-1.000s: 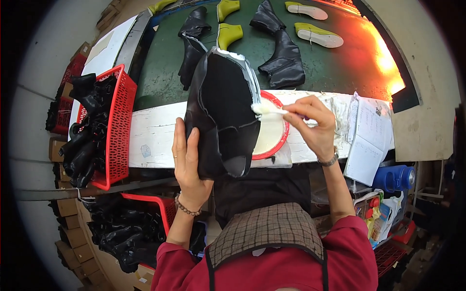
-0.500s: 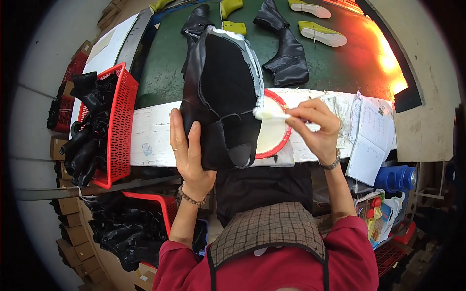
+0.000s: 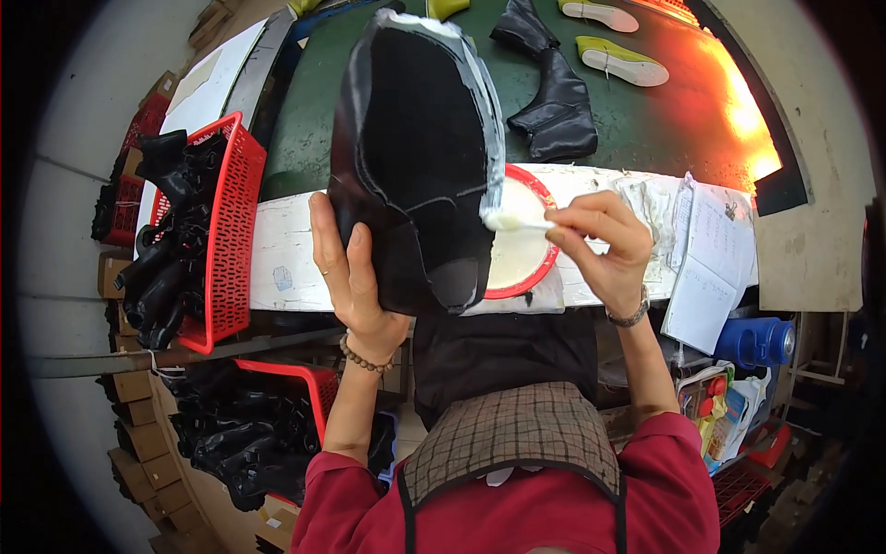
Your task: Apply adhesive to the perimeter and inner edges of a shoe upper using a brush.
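Note:
A black leather boot (image 3: 415,175) is held up over the bench by my left hand (image 3: 355,282), whose fingers and thumb press along its side. The boot's underside faces me, and a wet white band of glue (image 3: 487,92) runs round the top and down its right edge. Pinched between thumb and fingers of my right hand (image 3: 607,242) is a small white brush (image 3: 519,222). Its coated tip touches the lower end of that band. Behind the boot and brush stands a red-rimmed bowl (image 3: 532,282) of whitish glue, its left part hidden by the boot.
A red basket (image 3: 231,240) of black boots stands left, another (image 3: 318,397) below it. Beyond the white bench (image 3: 286,245), black boots (image 3: 558,106) and yellow-green shoes (image 3: 623,63) lie on a green surface. An open notebook (image 3: 706,268) and blue bottle (image 3: 755,342) are right.
The boot has tipped and risen, appearing larger, and its top now reaches farther up the view. The brush stays against its right edge. My whole view has shifted slightly.

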